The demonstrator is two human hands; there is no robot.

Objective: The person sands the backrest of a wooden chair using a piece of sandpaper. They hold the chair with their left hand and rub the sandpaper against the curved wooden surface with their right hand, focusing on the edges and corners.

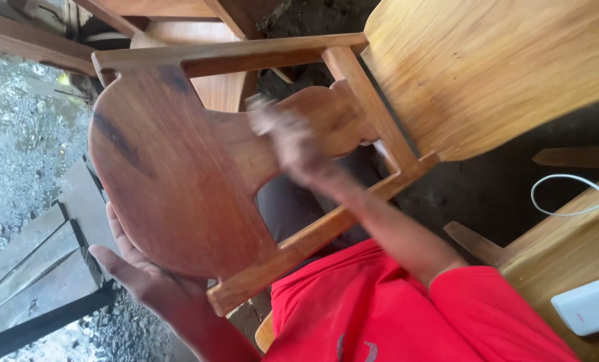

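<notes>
across the lap, the chair back (179, 174) runs lower-left to upper-right, open left hand (138, 275) beneath, blurred right hand (293, 144) unclear.

The wooden chair back (179, 167) is reddish brown with dark streaks, a wide rounded panel narrowing to a curved waist, set inside a paler rail frame. It lies tilted across the lap, its rounded end towards the stone ground (18, 154).
</notes>
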